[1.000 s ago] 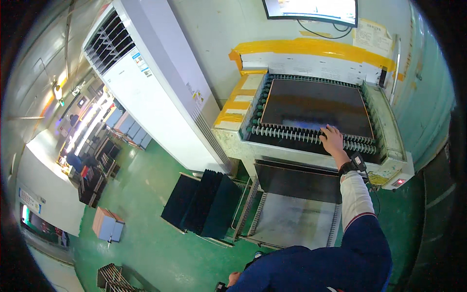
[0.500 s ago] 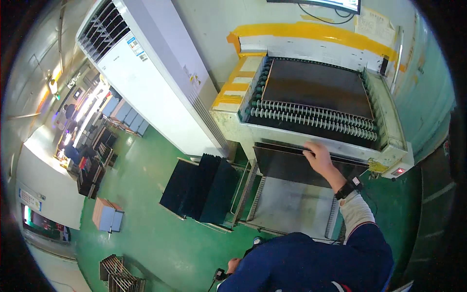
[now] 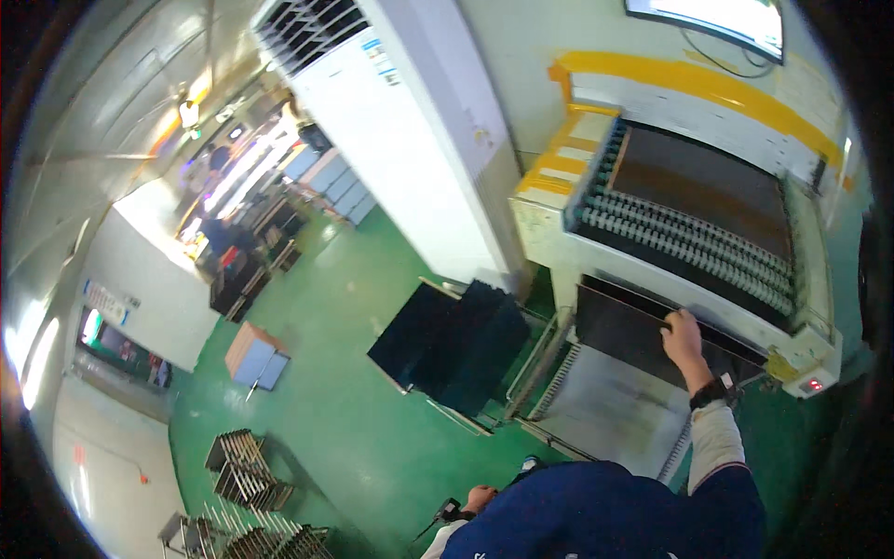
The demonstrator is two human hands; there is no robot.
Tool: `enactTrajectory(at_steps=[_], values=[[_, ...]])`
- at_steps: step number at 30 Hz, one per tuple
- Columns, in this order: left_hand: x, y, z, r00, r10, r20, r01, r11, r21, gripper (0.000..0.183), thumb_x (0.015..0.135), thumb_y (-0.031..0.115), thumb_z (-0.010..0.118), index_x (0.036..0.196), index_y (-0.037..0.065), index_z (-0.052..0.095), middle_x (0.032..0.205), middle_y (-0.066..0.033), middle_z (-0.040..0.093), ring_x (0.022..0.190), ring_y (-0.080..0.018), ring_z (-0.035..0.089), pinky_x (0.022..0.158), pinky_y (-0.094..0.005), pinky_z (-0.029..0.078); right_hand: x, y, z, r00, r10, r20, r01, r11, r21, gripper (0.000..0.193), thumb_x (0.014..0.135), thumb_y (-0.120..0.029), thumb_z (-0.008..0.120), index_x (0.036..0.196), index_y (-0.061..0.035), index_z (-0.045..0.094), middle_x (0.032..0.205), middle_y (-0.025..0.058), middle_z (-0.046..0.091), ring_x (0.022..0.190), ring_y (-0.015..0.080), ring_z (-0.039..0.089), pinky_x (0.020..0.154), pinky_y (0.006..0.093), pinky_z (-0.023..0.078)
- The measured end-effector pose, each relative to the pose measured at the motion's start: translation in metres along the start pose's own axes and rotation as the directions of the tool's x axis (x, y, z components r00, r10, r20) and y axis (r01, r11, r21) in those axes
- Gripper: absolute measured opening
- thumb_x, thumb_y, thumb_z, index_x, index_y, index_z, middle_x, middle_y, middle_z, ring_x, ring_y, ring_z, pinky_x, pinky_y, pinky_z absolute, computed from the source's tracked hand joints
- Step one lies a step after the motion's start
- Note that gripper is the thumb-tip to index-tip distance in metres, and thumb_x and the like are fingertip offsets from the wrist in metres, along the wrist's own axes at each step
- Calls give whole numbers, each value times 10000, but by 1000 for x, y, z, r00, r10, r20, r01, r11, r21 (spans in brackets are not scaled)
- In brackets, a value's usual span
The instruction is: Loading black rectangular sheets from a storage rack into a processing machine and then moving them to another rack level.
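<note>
A dark, flat panel point(image 3: 622, 328) stands tilted in the slotted rack point(image 3: 610, 410) in front of the roller machine. My right hand point(image 3: 684, 337) is at its upper edge, fingers curled over and closed on it. Low in the picture, by my body, my left hand point(image 3: 481, 498) hangs over the floor; its fingers are mostly hidden, and nothing shows in it. Another dark panel point(image 3: 703, 186) lies flat on the rollers point(image 3: 689, 238) of the machine.
Left of the rack stands a holder with dark panels point(image 3: 456, 345). A tall white air conditioner point(image 3: 410, 140) is behind it. Metal racks point(image 3: 247, 470) and a box-like stack point(image 3: 256, 356) stand on the green floor at left. A screen point(image 3: 717, 23) hangs above the machine.
My view has swung left, so everything sits further right in the picture. My right hand's fingers have closed on the upper edge of the tilted panel. The panel on the rollers still lies there.
</note>
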State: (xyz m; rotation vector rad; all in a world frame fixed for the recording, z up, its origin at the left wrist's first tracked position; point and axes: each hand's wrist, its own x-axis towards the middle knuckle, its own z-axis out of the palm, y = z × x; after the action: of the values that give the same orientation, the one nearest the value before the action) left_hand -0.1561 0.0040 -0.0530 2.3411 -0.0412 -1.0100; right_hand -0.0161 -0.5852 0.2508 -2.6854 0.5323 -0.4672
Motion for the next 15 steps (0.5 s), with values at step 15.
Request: enactTrajectory(at_steps=[15], values=[[-28,26,-12,899,-436,-31,389,831,-397,366,702,309,608,945,43,666,901,-112,671,823,-240,636,759,-325,489,15,33,30,940,243,239,-152,927,-342,222,707,-201,692,833,-32,621,928,171,628,925,327,598,767,418,481]])
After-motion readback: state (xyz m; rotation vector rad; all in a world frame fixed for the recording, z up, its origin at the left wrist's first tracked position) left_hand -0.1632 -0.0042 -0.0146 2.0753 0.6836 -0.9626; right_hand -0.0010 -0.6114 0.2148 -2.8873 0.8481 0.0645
